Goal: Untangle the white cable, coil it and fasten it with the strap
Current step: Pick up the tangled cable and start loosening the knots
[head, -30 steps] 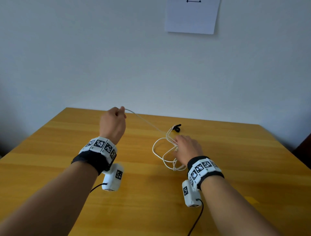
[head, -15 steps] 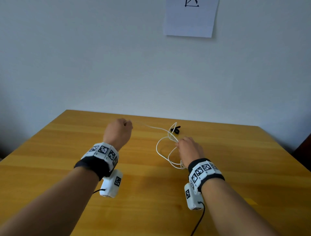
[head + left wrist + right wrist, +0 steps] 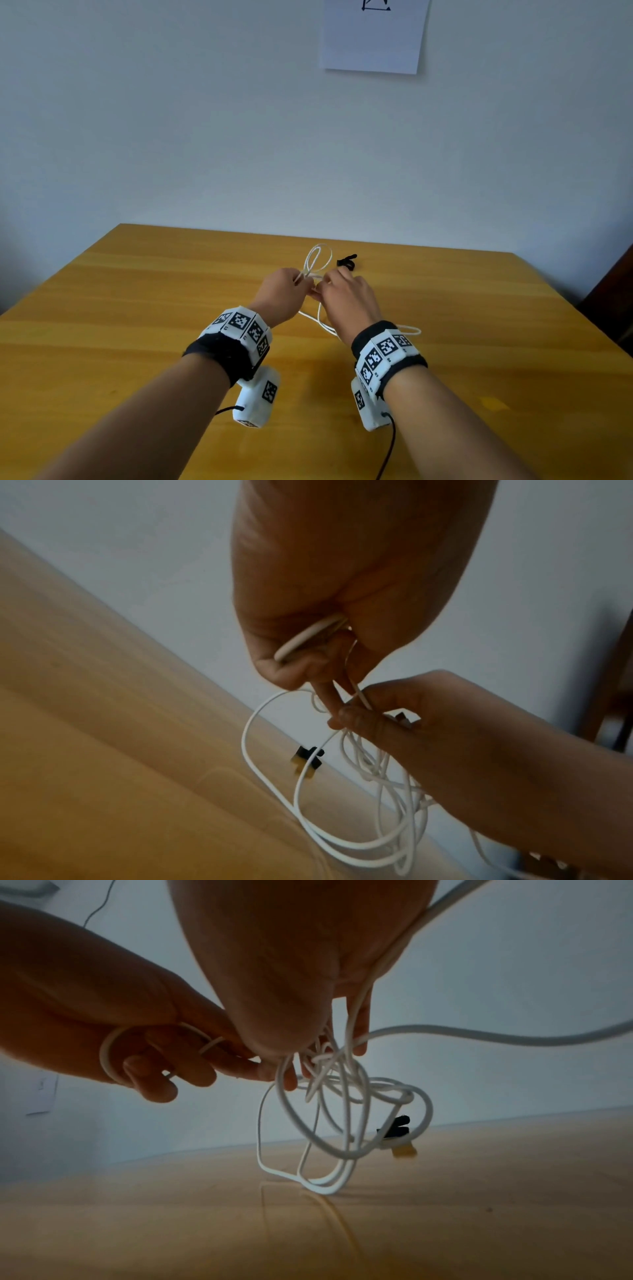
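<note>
A wooden table [image 3: 137,342] filled the lower half of the head view, w/ a pale wall [image 3: 171,120] behind it and a paper sheet [image 3: 373,37] pinned at 12 o'clock. Both forearms reached in from 6 o'clock, each wearing a marker-tagged wristband w/ a small white camera unit slung below.

The left hand [image 3: 279,296] and right hand [image 3: 346,296] met just above the tabletop, near centre, fingertips touching or nearly so. The left hand's fingers were curled tight: the wrist views showed turns of the white cable [image 3: 317,262] wrapped round them, w/ a small loop standing up toward 12 o'clock from that fist. The right hand pinched a knotted bunch of strands between thumb and fingertips; the other fingers were partly hidden, so how far they curled was unclear.

Below the hands the rest of the cable hung in several loose, crossed loops, the lowest touching the table; one strand trailed toward 4 o'clock past the right wristband. In the right wrist view a connector end [image 3: 404,1150] w/ a yellowish tip dangled among the loops.

The black strap [image 3: 346,261] lay on the table at about 1 o'clock from the hands, just beyond the right hand's fingertips, apart from the cable in the head view.
</note>
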